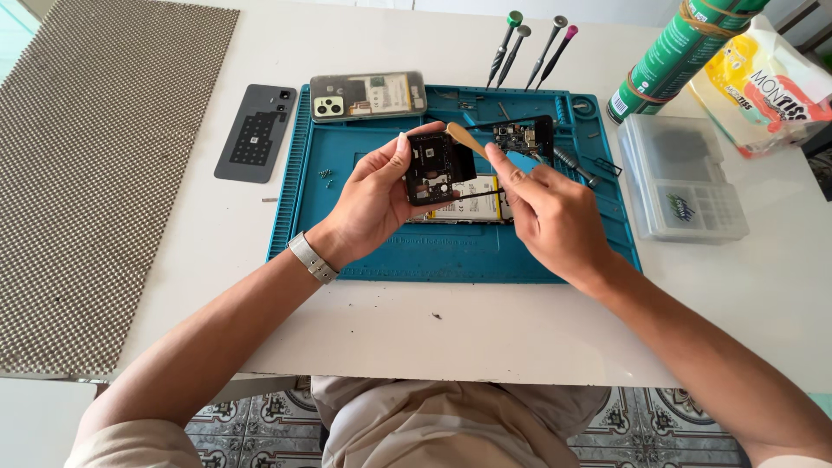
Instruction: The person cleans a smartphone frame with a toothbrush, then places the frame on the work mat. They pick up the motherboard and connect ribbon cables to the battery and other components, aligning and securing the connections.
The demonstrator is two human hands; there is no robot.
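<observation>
My left hand (pixel 377 195) holds a small black phone inner cover plate (pixel 438 167) upright over the blue repair mat (pixel 390 251). My right hand (pixel 546 212) pinches a tan pry stick (pixel 465 139) whose tip lies at the plate's upper right corner. Below both hands an opened phone with a pale battery (pixel 472 206) lies on the mat. A dark circuit board (pixel 524 137) lies just behind my right hand.
A second phone with a clear back (pixel 368 95) and a grey back cover (pixel 256 132) lie at the mat's upper left. Several screwdrivers (pixel 529 48) stand behind. A green can (pixel 680 52), a yellow-white bag (pixel 763 87) and a clear parts box (pixel 680 178) sit right; a textured mat (pixel 95 173) lies left.
</observation>
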